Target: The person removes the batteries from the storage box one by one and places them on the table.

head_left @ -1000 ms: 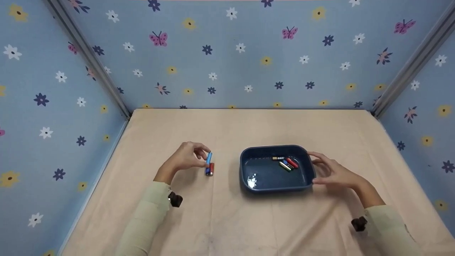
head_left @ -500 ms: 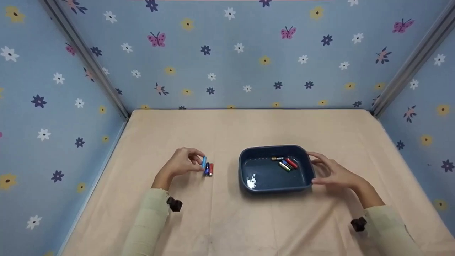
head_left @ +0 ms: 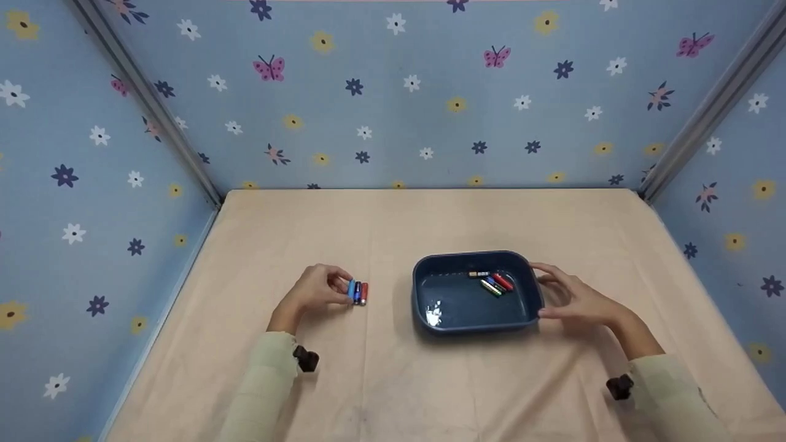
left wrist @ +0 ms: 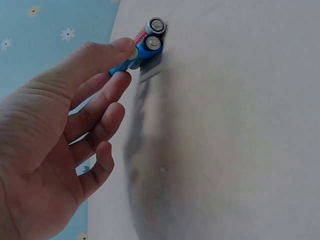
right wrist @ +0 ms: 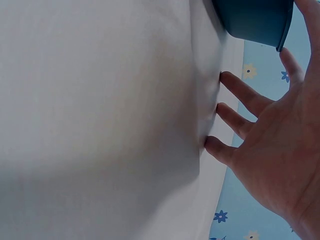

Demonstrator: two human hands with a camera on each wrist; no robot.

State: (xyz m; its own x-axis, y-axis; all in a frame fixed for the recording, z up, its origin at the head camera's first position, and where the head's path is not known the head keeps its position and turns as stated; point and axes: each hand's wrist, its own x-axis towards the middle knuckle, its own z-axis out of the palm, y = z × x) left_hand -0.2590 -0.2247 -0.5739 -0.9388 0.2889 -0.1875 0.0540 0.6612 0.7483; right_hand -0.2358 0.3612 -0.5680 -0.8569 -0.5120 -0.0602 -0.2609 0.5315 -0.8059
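Note:
My left hand point(head_left: 316, 287) pinches a light blue battery point(head_left: 351, 288) between thumb and fingertips, low over the tabletop. Right beside it lie a dark blue battery point(head_left: 357, 293) and a red battery point(head_left: 364, 293), so that the three form a row. The left wrist view shows the ends of the dark blue battery point(left wrist: 151, 45) and the red one point(left wrist: 156, 26) just past my thumb. On the other side, my right hand point(head_left: 574, 301) touches the right end of a dark blue rectangular box point(head_left: 454, 301) with thumb and index finger, its other fingers extended below the rim.
Inside the box, toward its right side, are several batteries: a gold and black one point(head_left: 479, 274), a red one point(head_left: 503, 282) and a green striped one point(head_left: 491, 287) among them. Beige cloth point(head_left: 417, 393) covers the table, with flowered blue panels point(head_left: 393, 92) around it.
My left hand has lowered the light blue battery from above the other two to their left side. The right hand and the box have stayed in place.

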